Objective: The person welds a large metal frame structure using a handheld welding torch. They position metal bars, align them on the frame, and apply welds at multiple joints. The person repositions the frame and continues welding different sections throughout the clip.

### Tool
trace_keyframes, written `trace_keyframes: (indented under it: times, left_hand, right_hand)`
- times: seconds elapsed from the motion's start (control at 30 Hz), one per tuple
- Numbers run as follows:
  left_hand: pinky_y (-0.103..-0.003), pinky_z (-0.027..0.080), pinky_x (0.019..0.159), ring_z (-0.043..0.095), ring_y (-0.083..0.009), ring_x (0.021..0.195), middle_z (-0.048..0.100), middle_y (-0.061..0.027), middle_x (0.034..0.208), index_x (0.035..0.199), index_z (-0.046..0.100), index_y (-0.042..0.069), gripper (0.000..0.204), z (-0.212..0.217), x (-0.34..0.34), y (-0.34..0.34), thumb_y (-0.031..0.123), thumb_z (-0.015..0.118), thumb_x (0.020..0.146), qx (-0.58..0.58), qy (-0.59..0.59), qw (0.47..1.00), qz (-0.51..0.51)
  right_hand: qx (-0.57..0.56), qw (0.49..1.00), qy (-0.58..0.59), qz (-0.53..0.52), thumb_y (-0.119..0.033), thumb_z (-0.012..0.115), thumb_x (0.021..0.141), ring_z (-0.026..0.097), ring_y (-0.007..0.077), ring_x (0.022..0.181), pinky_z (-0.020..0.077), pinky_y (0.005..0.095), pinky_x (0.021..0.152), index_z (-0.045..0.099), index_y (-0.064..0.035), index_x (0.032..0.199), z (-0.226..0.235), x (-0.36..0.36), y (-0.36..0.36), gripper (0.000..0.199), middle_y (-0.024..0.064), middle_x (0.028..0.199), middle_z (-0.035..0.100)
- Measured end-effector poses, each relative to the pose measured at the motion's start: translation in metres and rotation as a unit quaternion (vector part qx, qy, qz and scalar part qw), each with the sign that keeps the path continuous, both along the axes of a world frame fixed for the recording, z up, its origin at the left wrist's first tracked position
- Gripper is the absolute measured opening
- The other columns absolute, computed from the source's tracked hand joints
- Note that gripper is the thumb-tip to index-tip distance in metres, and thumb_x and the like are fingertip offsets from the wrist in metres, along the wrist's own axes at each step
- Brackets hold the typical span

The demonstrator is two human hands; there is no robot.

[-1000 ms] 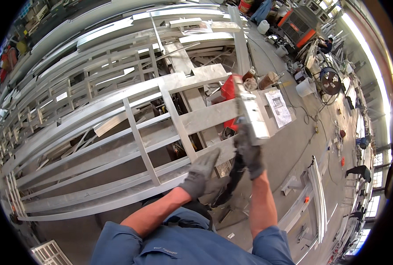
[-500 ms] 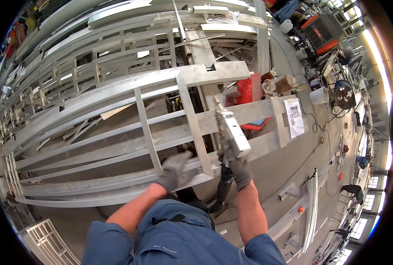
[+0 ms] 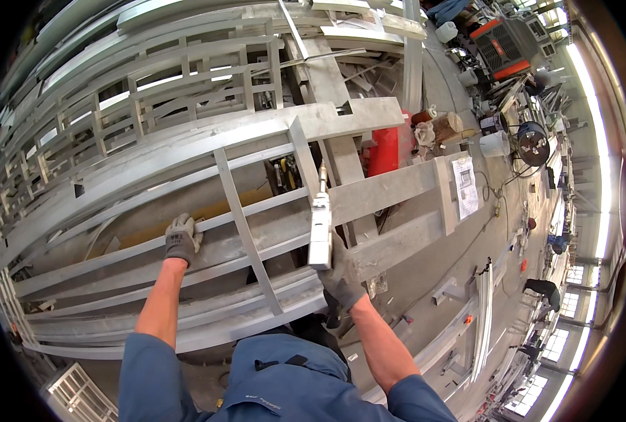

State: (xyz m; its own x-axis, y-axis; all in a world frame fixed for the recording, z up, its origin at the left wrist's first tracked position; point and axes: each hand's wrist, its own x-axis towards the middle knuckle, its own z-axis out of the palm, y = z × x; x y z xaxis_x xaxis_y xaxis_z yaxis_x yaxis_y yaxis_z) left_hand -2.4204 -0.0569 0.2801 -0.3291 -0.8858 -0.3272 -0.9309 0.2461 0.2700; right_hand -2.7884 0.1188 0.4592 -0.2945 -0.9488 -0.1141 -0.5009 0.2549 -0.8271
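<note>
A silver box-shaped handheld welding gun (image 3: 320, 232) with a thin pointed nozzle is in my right hand (image 3: 343, 274), which wears a grey glove. The fingers wrap round its lower part, partly hidden behind the body. The nozzle points away from me, beside the right-end crossbar of a ladder-like metal frame (image 3: 237, 211). Farther left, my gloved left hand (image 3: 181, 239) closes over one of the long bars of this frame. The frame lies across wide grey beams (image 3: 390, 191) in front of me. Whether the nozzle touches the crossbar I cannot tell.
More metal frames (image 3: 137, 105) are stacked beyond, at the far left. A printed drawing sheet (image 3: 466, 186) lies on the beam at right, near a red object (image 3: 386, 149). White buckets (image 3: 494, 144), a cable reel (image 3: 533, 144) and an orange-and-black machine (image 3: 499, 49) stand on the floor at right.
My left hand has moved left and away from me, from the frame's near corner onto a long bar. My right hand has swung the welding gun left, its nozzle now beside the crossbar.
</note>
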Motion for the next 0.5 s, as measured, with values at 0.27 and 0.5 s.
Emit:
trace_keyframes:
  times: [0.27, 0.5]
  left_hand:
    - [-0.047, 0.049, 0.104, 0.063, -0.0373, 0.119, 0.066, -0.015, 0.124, 0.114, 0.068, 0.008, 0.049, 0.006, 0.005, -0.02, 0.037, 0.082, 0.077, 0.107, -0.011, 0.985, -0.134]
    - [-0.048, 0.051, 0.102, 0.064, -0.0374, 0.121, 0.066, -0.0177, 0.131, 0.132, 0.062, 0.011, 0.066, 0.022, -0.014, -0.029, 0.047, 0.08, 0.08, 0.168, -0.026, 0.98, -0.101]
  right_hand:
    - [0.043, 0.998, 0.015, 0.038, -0.011, 0.068, 0.089, 0.069, 0.0488, 0.096, 0.0554, 0.0531, 0.084, 0.036, 0.0009, 0.149, -0.073, 0.037, -0.043, 0.07, 0.0274, 0.111, 0.069]
    - [0.149, 0.984, 0.084, 0.042, -0.03, 0.074, 0.09, 0.069, 0.0495, 0.097, 0.0538, 0.0565, 0.083, 0.052, -0.0006, 0.131, -0.028, 0.057, -0.102, 0.055, 0.0272, 0.105, 0.071]
